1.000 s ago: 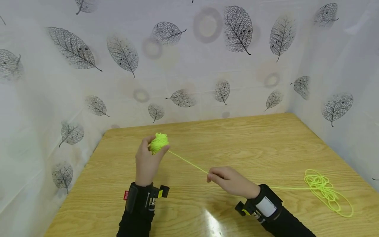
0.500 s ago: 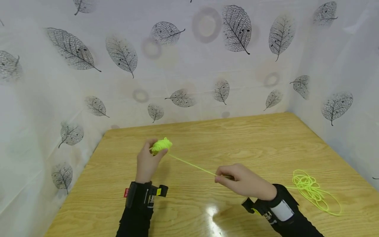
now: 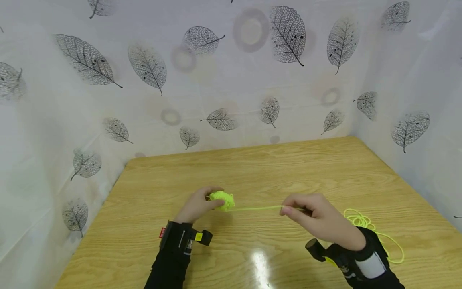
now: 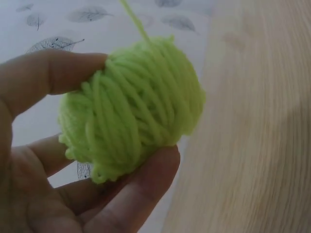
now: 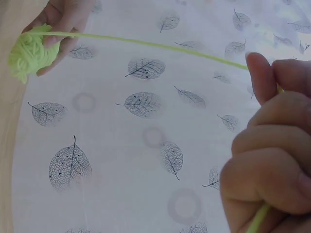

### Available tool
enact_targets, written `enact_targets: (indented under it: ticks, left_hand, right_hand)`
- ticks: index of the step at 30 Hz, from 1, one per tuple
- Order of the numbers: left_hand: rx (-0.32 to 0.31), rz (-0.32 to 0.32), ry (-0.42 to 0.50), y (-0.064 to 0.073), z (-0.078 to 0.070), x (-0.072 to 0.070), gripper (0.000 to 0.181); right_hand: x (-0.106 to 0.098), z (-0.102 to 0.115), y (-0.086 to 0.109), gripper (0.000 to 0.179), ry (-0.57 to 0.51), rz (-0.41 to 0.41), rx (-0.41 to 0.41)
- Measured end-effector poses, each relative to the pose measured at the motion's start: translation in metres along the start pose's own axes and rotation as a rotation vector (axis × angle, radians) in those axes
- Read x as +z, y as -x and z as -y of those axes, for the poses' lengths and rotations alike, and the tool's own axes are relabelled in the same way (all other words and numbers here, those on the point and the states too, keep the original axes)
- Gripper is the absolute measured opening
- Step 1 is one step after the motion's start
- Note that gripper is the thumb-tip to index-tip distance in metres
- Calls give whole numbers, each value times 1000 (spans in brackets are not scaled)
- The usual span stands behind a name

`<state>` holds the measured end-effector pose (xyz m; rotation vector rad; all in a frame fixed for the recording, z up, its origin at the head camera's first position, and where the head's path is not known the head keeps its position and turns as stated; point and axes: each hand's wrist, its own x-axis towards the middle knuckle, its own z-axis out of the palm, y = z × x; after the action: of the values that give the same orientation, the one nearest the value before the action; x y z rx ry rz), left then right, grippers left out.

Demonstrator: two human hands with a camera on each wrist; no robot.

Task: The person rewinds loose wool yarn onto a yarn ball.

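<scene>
My left hand [image 3: 197, 204] holds a small ball of neon yellow-green yarn [image 3: 223, 200] between thumb and fingers, above the middle of the table. In the left wrist view the wound yarn ball [image 4: 136, 107] shows neat wraps, and one strand leaves its top. That yarn strand [image 3: 256, 208] runs nearly level and taut to my right hand [image 3: 321, 216]. Thumb and forefinger of the right hand pinch it. In the right wrist view the strand [image 5: 160, 45] enters the curled fingers and comes out again below them.
A loose heap of the same yarn [image 3: 359, 220] lies on the wooden table [image 3: 288, 168] at the right, partly hidden behind the right wrist. White leaf-print sheeting [image 3: 231, 80] stands around the table's back and sides. Each wrist wears a black camera strap.
My left hand has moved right and nearer with the yarn ball, tipping it over sideways. The right hand has shifted right along with the pinched strand. The loose heap has slid left.
</scene>
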<state>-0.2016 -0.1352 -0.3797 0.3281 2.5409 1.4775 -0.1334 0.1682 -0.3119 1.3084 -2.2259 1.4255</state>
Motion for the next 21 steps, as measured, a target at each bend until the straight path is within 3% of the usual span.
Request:
enact_targets:
  ticks: [5,10,17,21]
  left_hand:
    - [59,221,141,1,-8,9,43]
    - [85,365,159,3,-16,18,43]
    - [143,497,45,7,-25,32,37]
    - [187,628,154,8,-30,41,36]
  right_hand:
    - [-5,-3,2,15,-38,-160,-64]
    - [-4,-3,2,14,-86,-302,-128]
    - [-5,0,1,16,-114,-379,-112]
    - [-5,0,-1,17,-145,-400,-101]
